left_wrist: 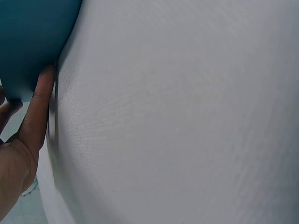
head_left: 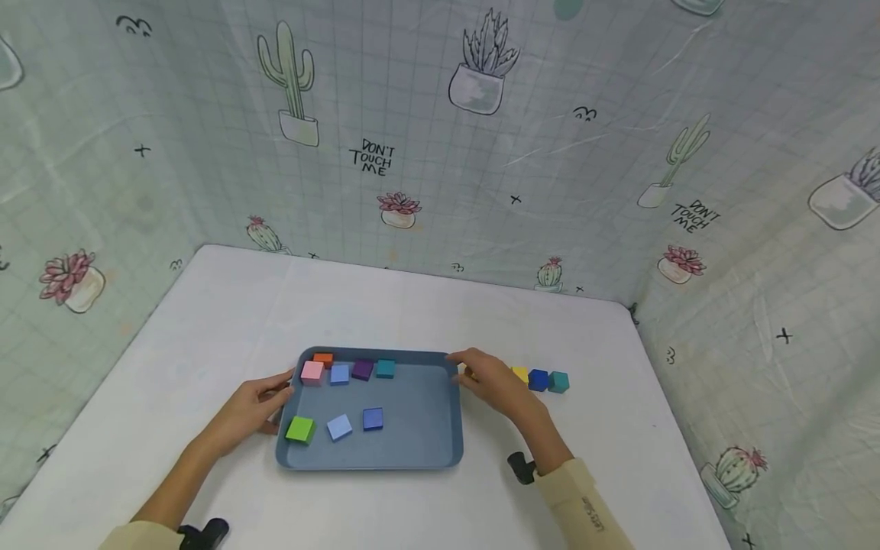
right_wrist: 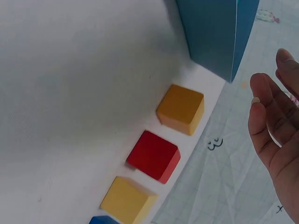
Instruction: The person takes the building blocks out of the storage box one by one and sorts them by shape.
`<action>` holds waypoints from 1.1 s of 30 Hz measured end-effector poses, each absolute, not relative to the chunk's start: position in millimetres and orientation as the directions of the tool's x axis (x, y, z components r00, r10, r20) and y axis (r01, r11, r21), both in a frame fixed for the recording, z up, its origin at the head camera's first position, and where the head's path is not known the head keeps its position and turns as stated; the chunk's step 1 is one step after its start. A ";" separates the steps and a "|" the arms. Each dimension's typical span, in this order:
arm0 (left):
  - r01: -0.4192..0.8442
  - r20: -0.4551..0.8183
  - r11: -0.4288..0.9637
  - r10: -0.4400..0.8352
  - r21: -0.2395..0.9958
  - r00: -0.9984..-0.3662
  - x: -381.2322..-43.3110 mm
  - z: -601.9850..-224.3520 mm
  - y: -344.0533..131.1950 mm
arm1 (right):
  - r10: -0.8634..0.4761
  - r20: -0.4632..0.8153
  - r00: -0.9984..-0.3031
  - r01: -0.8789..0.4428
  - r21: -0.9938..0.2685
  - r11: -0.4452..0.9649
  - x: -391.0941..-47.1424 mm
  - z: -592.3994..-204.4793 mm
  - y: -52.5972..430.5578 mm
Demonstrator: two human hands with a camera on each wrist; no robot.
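A blue-grey tray (head_left: 419,412) lies on the white table with several coloured blocks in it. At its left side is my left hand (head_left: 250,412); in the left wrist view its fairly straight fingers (left_wrist: 36,114) touch the tray's outer wall (left_wrist: 37,37). By the far right corner of the tray hovers my right hand (head_left: 491,382). In the right wrist view, loosely bent fingers (right_wrist: 264,116) stand apart from the tray wall (right_wrist: 210,35) with nothing held. A row outside the tray includes an orange-yellow block (right_wrist: 181,109), a red block (right_wrist: 153,156) and a yellow block (right_wrist: 127,199).
A pink block (head_left: 312,373), an orange block (head_left: 323,358) and a purple block (head_left: 362,370) sit along the tray's far side. Nearer stands a green block (head_left: 300,430). Right of my right hand are a blue block (head_left: 539,380) and a teal block (head_left: 559,382).
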State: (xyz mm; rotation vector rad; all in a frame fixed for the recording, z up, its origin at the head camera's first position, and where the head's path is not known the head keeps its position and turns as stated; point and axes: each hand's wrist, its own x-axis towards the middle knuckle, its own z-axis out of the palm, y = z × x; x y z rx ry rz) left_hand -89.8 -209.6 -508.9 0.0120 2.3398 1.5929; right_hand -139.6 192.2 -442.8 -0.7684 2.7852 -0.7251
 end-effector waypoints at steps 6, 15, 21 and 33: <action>-0.160 -0.242 0.378 0.180 0.912 -0.954 -89.5 -507.0 -209.5 | -0.533 -0.067 -0.843 -0.436 -0.496 0.751 -140.1 -445.1 177.2; -0.172 -0.251 0.378 0.171 0.910 -0.953 -89.1 -506.3 -208.4 | -0.572 -0.108 -0.813 -0.464 -0.472 0.749 -135.9 -448.1 152.9; -0.172 -0.252 0.374 0.176 0.911 -0.952 -88.7 -505.9 -207.7 | -0.653 -0.083 -0.753 -0.563 -0.434 0.704 -129.9 -449.0 135.6; -0.164 -0.244 0.369 0.183 0.915 -0.952 -89.6 -505.1 -207.9 | -0.739 -0.052 -0.672 -0.673 -0.372 0.639 -129.5 -444.7 110.2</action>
